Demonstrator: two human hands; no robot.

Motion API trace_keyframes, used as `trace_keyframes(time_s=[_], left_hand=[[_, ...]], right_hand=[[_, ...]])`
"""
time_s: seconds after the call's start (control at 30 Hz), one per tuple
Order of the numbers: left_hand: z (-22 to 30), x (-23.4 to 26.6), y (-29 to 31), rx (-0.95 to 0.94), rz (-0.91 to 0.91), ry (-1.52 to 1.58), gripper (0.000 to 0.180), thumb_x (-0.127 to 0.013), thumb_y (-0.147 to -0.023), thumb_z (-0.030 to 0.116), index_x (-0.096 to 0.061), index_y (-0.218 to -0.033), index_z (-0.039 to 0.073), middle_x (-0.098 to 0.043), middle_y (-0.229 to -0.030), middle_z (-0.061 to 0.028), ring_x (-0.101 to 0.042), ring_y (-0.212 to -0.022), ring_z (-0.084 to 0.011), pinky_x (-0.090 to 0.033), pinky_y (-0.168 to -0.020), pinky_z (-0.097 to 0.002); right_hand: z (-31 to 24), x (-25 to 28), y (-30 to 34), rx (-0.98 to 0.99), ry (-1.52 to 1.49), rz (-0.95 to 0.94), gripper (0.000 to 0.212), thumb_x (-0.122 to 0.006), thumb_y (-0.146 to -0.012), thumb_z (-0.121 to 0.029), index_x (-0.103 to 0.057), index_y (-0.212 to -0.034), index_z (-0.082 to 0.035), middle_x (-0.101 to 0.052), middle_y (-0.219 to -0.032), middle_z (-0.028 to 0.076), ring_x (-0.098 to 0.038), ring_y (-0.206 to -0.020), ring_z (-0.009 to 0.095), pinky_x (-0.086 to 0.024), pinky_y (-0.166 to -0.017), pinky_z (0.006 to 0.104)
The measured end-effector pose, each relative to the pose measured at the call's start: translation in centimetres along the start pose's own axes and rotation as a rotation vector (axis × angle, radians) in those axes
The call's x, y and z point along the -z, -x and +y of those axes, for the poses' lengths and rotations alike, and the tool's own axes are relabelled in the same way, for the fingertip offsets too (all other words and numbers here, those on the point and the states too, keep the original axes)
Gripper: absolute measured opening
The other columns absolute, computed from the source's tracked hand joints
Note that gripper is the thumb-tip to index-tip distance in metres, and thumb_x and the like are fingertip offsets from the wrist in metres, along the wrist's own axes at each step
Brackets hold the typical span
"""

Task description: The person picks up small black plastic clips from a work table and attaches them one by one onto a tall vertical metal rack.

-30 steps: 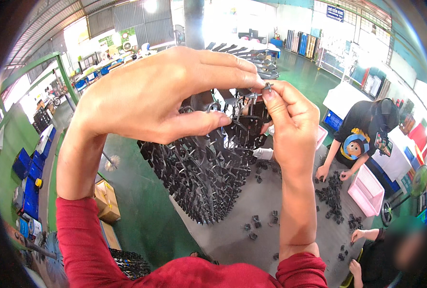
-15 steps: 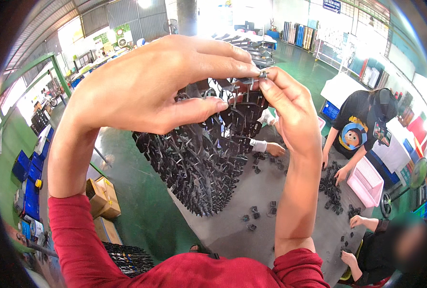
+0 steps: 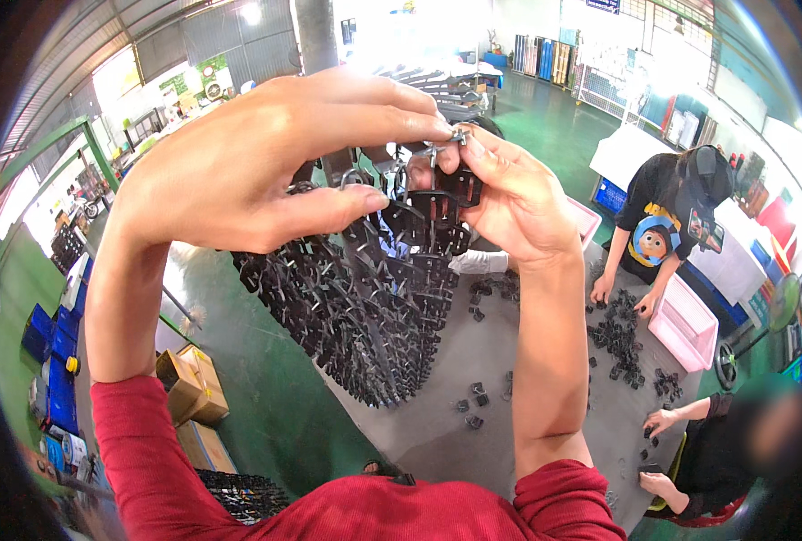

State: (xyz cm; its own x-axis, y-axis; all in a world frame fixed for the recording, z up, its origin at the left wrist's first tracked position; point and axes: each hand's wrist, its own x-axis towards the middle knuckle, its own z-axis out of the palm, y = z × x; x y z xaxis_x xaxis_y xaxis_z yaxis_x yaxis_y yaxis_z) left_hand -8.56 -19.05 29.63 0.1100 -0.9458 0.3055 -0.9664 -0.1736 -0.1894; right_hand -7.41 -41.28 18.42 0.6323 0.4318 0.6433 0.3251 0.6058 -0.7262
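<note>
A tall hanging rack (image 3: 356, 316) in front of me bristles with metal hooks carrying many small black parts. My left hand (image 3: 239, 171) reaches across its top from the left, fingers stretched out and thumb apart. Its fingertips are beside a small metal hook tip (image 3: 460, 136); the thumb lies against the rack's parts. At that same hook tip, my right hand (image 3: 514, 194) is closed, thumb and index finger pinched together. A small black clip-like part (image 3: 462, 186) sits at its fingers, partly hidden by them.
On the grey table (image 3: 446, 451) lie loose black parts (image 3: 622, 338) in piles. A co-worker in a black printed shirt (image 3: 658, 221) handles them near a pink basket (image 3: 685, 323). Another co-worker's hands (image 3: 660, 424) work at lower right. Cardboard boxes (image 3: 194, 383) stand on the floor at left.
Both my hands have shifted slightly left in view, along with the rack. A black part now shows more clearly at my right fingers. The co-worker's hands at the pile have moved.
</note>
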Motion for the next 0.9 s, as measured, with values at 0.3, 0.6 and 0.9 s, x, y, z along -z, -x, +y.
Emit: trace_keyframes(time_s=[0.3, 0.6, 0.9], left_hand=[[-0.4, 0.0, 0.8, -0.015, -0.004, -0.026, 0.058, -0.061, -0.073, 0.019, -0.049, -0.129, 0.004, -0.05, -0.129, -0.017, -0.048, -0.119, -0.0352, -0.036, -0.1, -0.0429], [-0.4, -0.3, 1.1, -0.044, 0.011, -0.01, 0.058, -0.061, -0.073, 0.017, -0.05, -0.128, 0.005, -0.05, -0.128, -0.017, -0.049, -0.117, -0.0354, -0.038, -0.099, -0.0426], [-0.5, -0.1, 1.0, -0.056, 0.018, -0.067, 0.058, -0.061, -0.071, 0.017, -0.051, -0.127, 0.004, -0.051, -0.127, -0.0177, -0.05, -0.115, -0.0363, -0.04, -0.098, -0.0421]], right_hand=[[-0.2, -0.1, 0.0, -0.073, -0.078, -0.027, 0.025, -0.049, -0.095, -0.027, -0.06, -0.094, -0.004, -0.058, -0.089, 0.003, -0.054, -0.081, 0.013, -0.041, -0.062, 0.0252], [1.1, -3.5, 0.9, 0.106, 0.069, 0.292, 0.023, -0.051, -0.094, -0.023, -0.061, -0.092, -0.002, -0.06, -0.086, 0.004, -0.054, -0.077, 0.012, -0.039, -0.058, 0.021], [1.0, -4.3, 0.9, 0.169, 0.093, 0.381, 0.022, -0.052, -0.093, -0.019, -0.063, -0.092, 0.0, -0.063, -0.086, 0.005, -0.056, -0.076, 0.011, -0.041, -0.057, 0.0216]])
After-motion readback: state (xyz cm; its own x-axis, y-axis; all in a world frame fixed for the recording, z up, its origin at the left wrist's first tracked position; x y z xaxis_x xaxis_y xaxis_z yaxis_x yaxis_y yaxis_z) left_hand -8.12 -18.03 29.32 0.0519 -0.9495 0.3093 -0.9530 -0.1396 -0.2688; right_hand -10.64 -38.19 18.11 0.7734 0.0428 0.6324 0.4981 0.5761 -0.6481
